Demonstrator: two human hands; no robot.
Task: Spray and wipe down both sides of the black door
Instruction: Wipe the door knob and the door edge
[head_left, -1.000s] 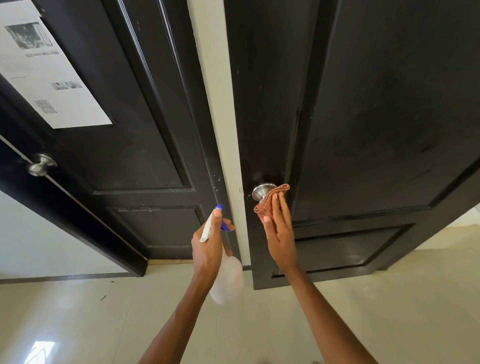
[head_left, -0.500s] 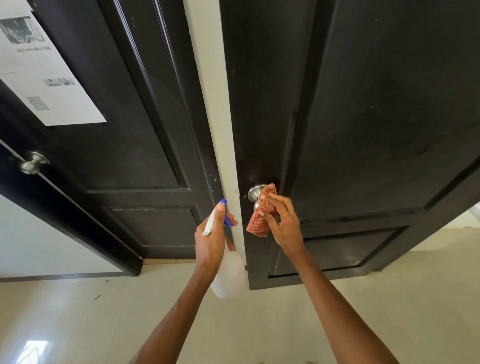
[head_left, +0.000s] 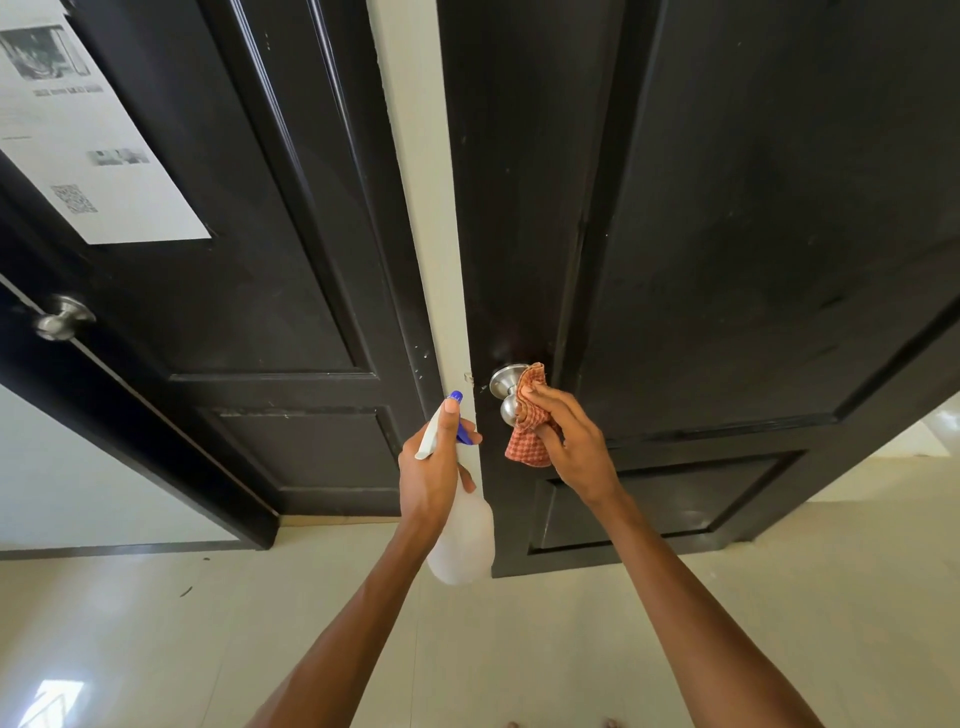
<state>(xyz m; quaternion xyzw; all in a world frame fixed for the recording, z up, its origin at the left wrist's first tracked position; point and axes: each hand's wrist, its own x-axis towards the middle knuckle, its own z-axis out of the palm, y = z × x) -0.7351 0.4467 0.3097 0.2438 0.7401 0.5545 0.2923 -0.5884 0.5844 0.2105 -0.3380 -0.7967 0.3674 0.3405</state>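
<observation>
Now the right hand (head_left: 574, 441) is bunched up around the cloth (head_left: 530, 431). A second ago its fingers lay flat and straight, pressing the cloth on the knob (head_left: 506, 392). Since then they have curled in, and the cloth has turned from a flat pad into a crumpled wad. It hangs down at about 6 o'clock from the knob, and its top edge touches the knob's right side, at about 3 o'clock. The thumb and fingers pinch the cloth tight.

The left hand (head_left: 434, 467) has hardly moved. It grips the neck of the spray bottle (head_left: 462, 535), with the thumb up along the white trigger. The blue tip points up, at about 12 o'clock from the hand. The bottle sits at about 8 o'clock from the knob, near it but not touching.

The door (head_left: 727, 234) fills the right half of the view, and its near face looks dull and streaky. Another black door (head_left: 260, 208), with a paper (head_left: 93, 140) stuck on it, stands at about 9 o'clock, past a pale strip of wall (head_left: 415, 182).

I think the change means the person is rubbing around the knob, working the cloth into its round shape. That is a small part of the job. The big panels look like they need more wiping, and the other side cannot be seen from here.
</observation>
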